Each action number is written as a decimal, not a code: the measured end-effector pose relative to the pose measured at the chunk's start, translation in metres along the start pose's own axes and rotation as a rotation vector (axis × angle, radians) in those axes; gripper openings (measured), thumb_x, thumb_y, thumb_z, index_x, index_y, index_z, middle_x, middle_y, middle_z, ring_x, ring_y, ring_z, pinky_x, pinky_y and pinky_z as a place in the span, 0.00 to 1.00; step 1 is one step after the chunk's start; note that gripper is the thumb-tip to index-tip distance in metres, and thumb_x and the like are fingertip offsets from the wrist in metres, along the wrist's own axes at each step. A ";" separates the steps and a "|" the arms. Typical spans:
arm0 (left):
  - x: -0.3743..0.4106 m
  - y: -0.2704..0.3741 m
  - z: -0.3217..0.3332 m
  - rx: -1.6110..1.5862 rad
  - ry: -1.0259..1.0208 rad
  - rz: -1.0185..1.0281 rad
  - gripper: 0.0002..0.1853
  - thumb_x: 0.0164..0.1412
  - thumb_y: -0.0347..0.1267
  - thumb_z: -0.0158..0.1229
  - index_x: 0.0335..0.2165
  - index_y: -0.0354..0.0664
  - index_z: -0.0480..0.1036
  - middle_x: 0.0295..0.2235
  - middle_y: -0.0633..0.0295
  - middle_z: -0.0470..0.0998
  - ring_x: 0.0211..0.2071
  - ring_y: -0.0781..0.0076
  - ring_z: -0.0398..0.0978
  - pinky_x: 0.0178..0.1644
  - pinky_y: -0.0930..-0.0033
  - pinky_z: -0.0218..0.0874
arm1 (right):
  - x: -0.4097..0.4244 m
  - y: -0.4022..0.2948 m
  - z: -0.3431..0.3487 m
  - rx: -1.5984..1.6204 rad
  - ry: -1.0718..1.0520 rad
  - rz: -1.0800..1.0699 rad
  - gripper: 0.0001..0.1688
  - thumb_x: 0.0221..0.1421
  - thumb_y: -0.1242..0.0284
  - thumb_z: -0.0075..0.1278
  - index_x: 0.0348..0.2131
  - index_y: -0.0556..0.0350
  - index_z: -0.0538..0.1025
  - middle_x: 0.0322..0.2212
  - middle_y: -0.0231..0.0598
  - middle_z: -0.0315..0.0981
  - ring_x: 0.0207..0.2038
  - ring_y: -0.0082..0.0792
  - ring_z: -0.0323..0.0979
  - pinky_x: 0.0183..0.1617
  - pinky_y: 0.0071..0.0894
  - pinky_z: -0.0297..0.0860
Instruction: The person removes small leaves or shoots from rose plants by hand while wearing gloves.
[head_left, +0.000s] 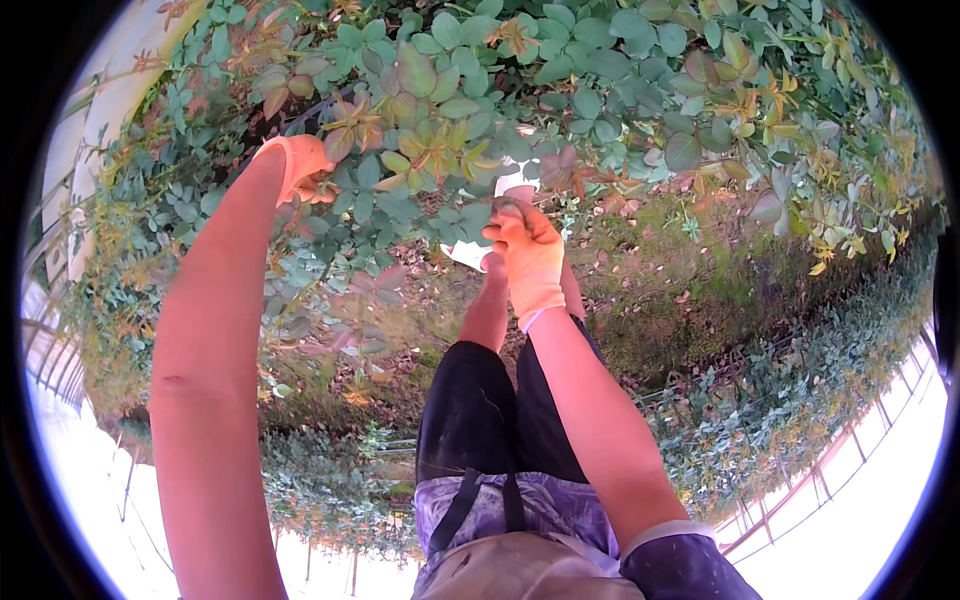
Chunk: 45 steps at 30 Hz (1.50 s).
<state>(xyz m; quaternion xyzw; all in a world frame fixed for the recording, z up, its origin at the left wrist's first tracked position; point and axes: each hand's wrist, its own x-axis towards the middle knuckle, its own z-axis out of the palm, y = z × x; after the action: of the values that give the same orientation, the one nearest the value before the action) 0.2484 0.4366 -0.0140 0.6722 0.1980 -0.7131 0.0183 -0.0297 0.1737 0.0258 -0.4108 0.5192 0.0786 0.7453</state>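
My left hand (304, 171), in an orange work glove, reaches into the leafy bushes at the upper left. Its fingers are partly behind leaves, so what they touch is hidden. Near the middle, my right hand (531, 251), also in an orange glove, has its fingers bent together at the edge of the foliage; whether a stem lies between them is too small to tell. Green compound leaves (442, 82) with reddish young shoots (431, 154), like those of rose bushes, spread in front of and between the two hands.
Mossy ground (645, 300) with fallen leaves runs below the bushes. Behind me stands another row of plants (757, 420) with thin posts and wires. Pale sheeting (112, 105) lies at the upper left. My feet in white shoes (469, 255) are partly under the foliage.
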 end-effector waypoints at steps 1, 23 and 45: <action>-0.004 0.003 0.002 -0.065 -0.003 0.023 0.11 0.72 0.40 0.45 0.39 0.46 0.70 0.44 0.67 0.84 0.26 0.77 0.70 0.32 0.69 0.58 | -0.006 0.003 -0.012 0.004 -0.018 0.013 0.16 0.64 0.74 0.52 0.48 0.63 0.79 0.35 0.34 0.81 0.33 0.25 0.78 0.38 0.24 0.69; -0.158 0.016 0.058 0.282 1.119 0.570 0.16 0.69 0.39 0.52 0.47 0.43 0.78 0.43 0.52 0.81 0.41 0.50 0.79 0.46 0.59 0.69 | -0.006 0.024 0.000 -0.869 -0.348 0.012 0.25 0.59 0.54 0.54 0.48 0.49 0.82 0.37 0.48 0.83 0.42 0.46 0.81 0.48 0.42 0.73; -0.147 -0.209 0.435 -0.835 0.554 0.532 0.11 0.66 0.27 0.55 0.43 0.34 0.80 0.40 0.51 0.84 0.41 0.60 0.83 0.47 0.64 0.72 | 0.050 0.037 0.051 -1.151 -0.764 0.161 0.14 0.63 0.69 0.51 0.45 0.53 0.81 0.41 0.32 0.83 0.41 0.26 0.82 0.40 0.26 0.75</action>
<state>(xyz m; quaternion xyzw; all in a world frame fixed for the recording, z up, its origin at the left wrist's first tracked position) -0.2129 0.4603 0.1895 0.7968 0.2843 -0.3419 0.4092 0.0090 0.2179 -0.0295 -0.6444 0.1249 0.5353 0.5316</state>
